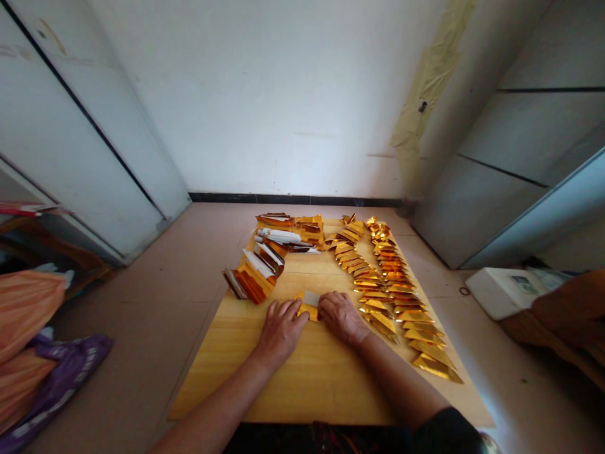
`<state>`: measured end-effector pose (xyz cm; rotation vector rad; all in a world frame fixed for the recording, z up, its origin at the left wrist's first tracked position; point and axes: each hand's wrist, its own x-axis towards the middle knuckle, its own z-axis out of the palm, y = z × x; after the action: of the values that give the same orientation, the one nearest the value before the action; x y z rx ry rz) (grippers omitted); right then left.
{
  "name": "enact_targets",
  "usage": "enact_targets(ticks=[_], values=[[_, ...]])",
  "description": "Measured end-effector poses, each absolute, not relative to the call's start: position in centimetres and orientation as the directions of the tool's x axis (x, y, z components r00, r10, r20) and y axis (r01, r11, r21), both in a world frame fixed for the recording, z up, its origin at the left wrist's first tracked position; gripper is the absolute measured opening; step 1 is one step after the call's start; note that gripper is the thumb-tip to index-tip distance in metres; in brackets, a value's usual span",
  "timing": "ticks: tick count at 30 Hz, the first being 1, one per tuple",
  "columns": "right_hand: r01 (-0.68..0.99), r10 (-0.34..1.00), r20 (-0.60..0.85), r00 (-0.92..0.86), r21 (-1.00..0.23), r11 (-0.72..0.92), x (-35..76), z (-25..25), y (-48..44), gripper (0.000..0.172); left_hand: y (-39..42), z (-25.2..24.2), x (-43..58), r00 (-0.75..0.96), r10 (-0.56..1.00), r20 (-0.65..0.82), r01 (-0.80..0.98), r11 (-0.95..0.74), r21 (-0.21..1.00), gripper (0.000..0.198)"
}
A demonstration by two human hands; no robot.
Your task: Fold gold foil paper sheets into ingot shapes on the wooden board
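Note:
A small sheet of gold foil paper (309, 310), with a pale grey panel on its upper face, lies on the wooden table (283, 391) between my hands. My left hand (280, 329) pinches the sheet's left edge, thumb toward the near side. At the right edge, the curled fingers of my right hand (341, 315) press and grip the paper; their tips are partly hidden. Just right of that hand runs a curved row of folded gold paper pieces (371, 284), with a second row (401, 290) beyond it. Up and to the left sit stacks of unfolded gold paper (258, 277).
More bundled foil sheets (309, 227) lie at the table's far edge, beside a white roll-like bundle (283, 237). A white wall (283, 126) rises behind. Grey cabinets (534, 139) stand at right, a white box (503, 291) on the floor, and a purple bag (70, 372) at left.

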<state>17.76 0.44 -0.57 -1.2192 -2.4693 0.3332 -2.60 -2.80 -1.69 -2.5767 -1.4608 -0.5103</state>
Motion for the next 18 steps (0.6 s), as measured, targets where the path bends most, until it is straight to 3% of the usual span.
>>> enact_targets(ticks=[4,8,12,18], values=[[0.662,0.746,0.218,-0.629,-0.353,0.661,18.7,0.0,0.1,0.022,-2.8,-1.4,-2.3,0.451,0.821,0.350,0.865,-0.499,0.055,0.017],[0.670,0.703,0.227,-0.674,-0.212,0.711,18.5,-0.1,-0.3,0.015,-2.7,-1.2,-2.1,0.432,0.832,0.348,0.871,-0.485,0.079,0.014],[0.630,0.624,0.284,-0.728,-0.082,0.772,17.9,-0.7,-0.4,0.020,-2.7,-1.0,-2.0,0.414,0.838,0.356,0.874,-0.475,0.101,0.011],[0.673,0.669,0.357,-0.652,-0.133,0.727,17.6,-1.9,0.0,0.017,-2.6,-1.1,-1.5,0.374,0.835,0.405,0.892,-0.443,0.091,0.012]])
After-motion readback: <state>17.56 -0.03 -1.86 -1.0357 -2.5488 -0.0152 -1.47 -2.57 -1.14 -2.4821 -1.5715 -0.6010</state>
